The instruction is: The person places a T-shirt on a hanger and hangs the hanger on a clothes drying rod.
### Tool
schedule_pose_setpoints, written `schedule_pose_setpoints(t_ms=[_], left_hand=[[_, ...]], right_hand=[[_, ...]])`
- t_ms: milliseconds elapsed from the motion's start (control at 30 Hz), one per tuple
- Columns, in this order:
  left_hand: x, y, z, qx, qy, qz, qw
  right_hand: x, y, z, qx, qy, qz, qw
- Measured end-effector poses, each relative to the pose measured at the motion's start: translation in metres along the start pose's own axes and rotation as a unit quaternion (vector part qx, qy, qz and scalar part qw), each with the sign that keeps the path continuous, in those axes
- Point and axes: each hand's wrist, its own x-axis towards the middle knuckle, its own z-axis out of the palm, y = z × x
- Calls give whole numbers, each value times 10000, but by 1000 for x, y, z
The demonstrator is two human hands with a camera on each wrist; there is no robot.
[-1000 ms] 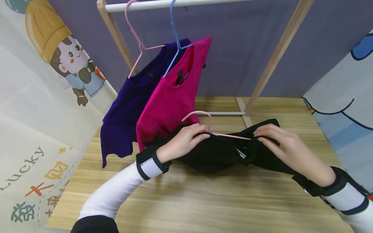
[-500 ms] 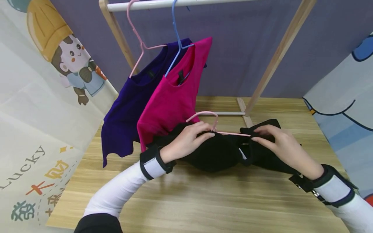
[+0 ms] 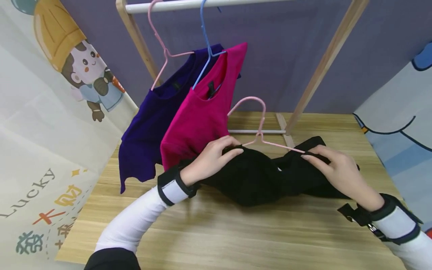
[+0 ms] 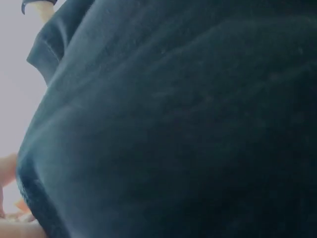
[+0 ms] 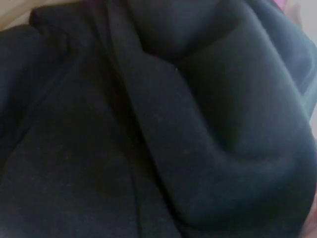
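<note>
A black shirt [image 3: 249,176] is bunched over the wooden table, with a pink clothes hanger [image 3: 260,129] partly inside it. The hanger's hook and neck stand above the cloth; both arm ends go out of sight at the fabric. My left hand [image 3: 212,157] pinches the shirt's upper edge beside the hanger's left arm. At the other end, my right hand [image 3: 337,170] pinches the cloth where the hanger's right arm meets it. Dark fabric [image 4: 173,124] fills most of the left wrist view, with fingertips at the lower left. Folds of the shirt [image 5: 198,124] cover the right wrist view.
Behind the hands stands a wooden rack with a white rail [image 3: 182,5]. From it hang a purple shirt [image 3: 141,135] on a pink hanger and a magenta shirt [image 3: 195,127] on a blue hanger, close to my left hand. A lower white bar [image 3: 270,131] crosses behind the black shirt.
The pink hanger has risen out of the cloth and shifted right, showing more hook and both arms. The right hand first moved slightly left, then back right; the left hand stays near the same place.
</note>
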Motion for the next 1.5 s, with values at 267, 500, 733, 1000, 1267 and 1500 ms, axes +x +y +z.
schedule_pose_setpoints(t_ms=[267, 500, 733, 1000, 1267, 1500], left_hand=[[-6, -5, -12, 313, 104, -102, 9994], [-5, -4, -14, 636, 105, -53, 9979], [-5, -5, -14, 937, 345, -65, 9950], [-2, -11, -11, 1176, 707, -206, 9903], [4, -24, -5, 1122, 1154, -185, 9868], [9, -28, 4, 747, 1956, -530, 9764]], right_hand=[[-7, 9, -26, 62, 347, 443, 9984], [-9, 12, -41, -342, 400, 640, 9966], [-14, 20, -58, -512, 62, 885, 9947], [-29, 30, -74, -624, -1528, 873, 9824], [-43, 32, -78, 788, -1989, 1178, 9697], [-46, 22, -80, 1028, -1603, 1433, 9712]])
